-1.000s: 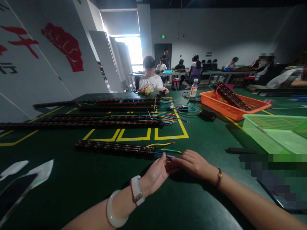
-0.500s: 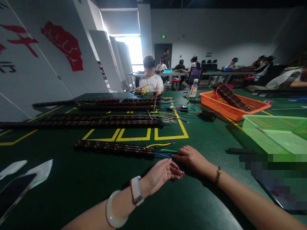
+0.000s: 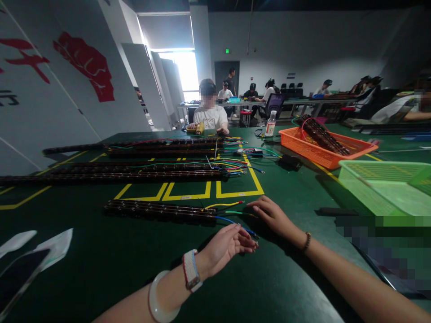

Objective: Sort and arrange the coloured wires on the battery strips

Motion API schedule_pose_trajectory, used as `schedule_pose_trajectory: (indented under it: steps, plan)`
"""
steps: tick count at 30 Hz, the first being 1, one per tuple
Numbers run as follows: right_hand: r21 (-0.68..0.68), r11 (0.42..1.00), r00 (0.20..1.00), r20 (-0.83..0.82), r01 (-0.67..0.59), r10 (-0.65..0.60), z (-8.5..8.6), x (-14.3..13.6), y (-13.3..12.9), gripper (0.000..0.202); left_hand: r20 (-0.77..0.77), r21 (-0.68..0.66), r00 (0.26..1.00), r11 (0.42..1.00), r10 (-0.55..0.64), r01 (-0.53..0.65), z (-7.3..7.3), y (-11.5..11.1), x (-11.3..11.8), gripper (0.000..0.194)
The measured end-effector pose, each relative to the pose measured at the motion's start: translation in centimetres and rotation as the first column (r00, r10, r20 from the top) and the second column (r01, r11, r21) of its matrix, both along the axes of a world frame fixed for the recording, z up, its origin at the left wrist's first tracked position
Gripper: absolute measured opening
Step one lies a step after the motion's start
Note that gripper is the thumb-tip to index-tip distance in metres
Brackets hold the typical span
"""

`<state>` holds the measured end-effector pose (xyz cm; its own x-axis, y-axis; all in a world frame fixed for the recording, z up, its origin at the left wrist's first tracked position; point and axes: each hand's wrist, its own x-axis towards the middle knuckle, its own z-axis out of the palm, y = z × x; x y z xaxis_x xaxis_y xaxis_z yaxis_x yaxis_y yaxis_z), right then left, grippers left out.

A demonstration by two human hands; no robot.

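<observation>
A bundle of dark brown rods [image 3: 161,211] lies across the green table, with yellow, green and blue wires coming from its right end. My left hand [image 3: 229,244] is palm-up beside the blue wire [image 3: 224,219], its fingers loosely spread and nothing gripped in them. Part of that wire passes behind the thumb, and its tip shows just past my fingers. To the right, my right hand [image 3: 274,217] hovers with fingers apart near the ends of the green wire [image 3: 235,212] and the yellow wire [image 3: 225,204].
Longer rod bundles [image 3: 161,174] with wires lie farther back. On the right stand an orange basket [image 3: 306,150] holding another bundle, a green basket [image 3: 357,179] and a bottle [image 3: 270,124]. A phone [image 3: 23,271] lies at left. A person [image 3: 210,117] sits opposite.
My right hand has let go of the blue wire, lifted away up and to the right, and its fingers have spread. The blue wire's end now shows. My left hand has barely moved.
</observation>
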<state>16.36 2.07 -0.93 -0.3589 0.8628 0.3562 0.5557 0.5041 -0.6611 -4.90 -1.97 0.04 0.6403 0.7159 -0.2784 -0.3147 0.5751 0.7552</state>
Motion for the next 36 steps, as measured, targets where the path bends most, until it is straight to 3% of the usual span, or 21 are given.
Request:
schedule_pose_trajectory:
  steps: [4, 8, 12, 16, 20, 23, 29, 36]
  plan:
    - [-0.067, 0.991, 0.986, -0.108, 0.118, -0.125, -0.5, 0.5, 0.8, 0.027, 0.013, -0.015, 1.000, 1.000, 0.000, 0.000, -0.2, 0.1, 0.1, 0.024]
    - [-0.103, 0.983, 0.977, -0.136, 0.152, -0.165, -0.9, 0.5, 1.3, 0.024, 0.002, -0.032, 1.000, 0.999, 0.008, -0.008, 0.0, 0.0, 0.1, 0.023]
    - [-0.067, 0.992, 0.988, -0.100, 0.111, -0.117, -0.8, 0.1, 1.5, 0.026, -0.003, -0.064, 1.000, 0.998, 0.012, -0.012, 0.0, 0.1, 0.2, 0.023]
    - [0.050, 0.998, 0.998, 0.027, 0.048, -0.049, -0.3, -1.0, 1.2, 0.030, 0.016, -0.079, 1.000, 0.997, 0.021, -0.020, -0.3, 0.2, 0.3, 0.025]
    - [0.151, 0.985, 0.988, 0.146, -0.080, 0.058, -0.1, -2.3, 1.1, 0.041, 0.024, -0.078, 1.000, 0.997, 0.020, -0.018, -0.5, 0.2, 0.3, 0.026]
    - [0.125, 0.982, 0.974, 0.195, -0.141, 0.115, -0.2, -2.8, 1.2, 0.043, 0.027, -0.077, 0.999, 0.997, 0.023, -0.021, -0.6, 0.2, 0.3, 0.026]
    - [-0.019, 0.994, 0.972, 0.207, -0.105, 0.107, 0.1, -3.2, 1.3, 0.031, 0.021, -0.084, 1.000, 0.996, 0.023, -0.021, -0.6, 0.2, 0.3, 0.024]
    - [-0.058, 0.991, 0.971, 0.199, -0.119, 0.129, -0.1, -4.2, 1.2, 0.028, 0.023, -0.081, 0.999, 0.996, 0.044, -0.042, -0.5, 0.2, 0.4, 0.024]
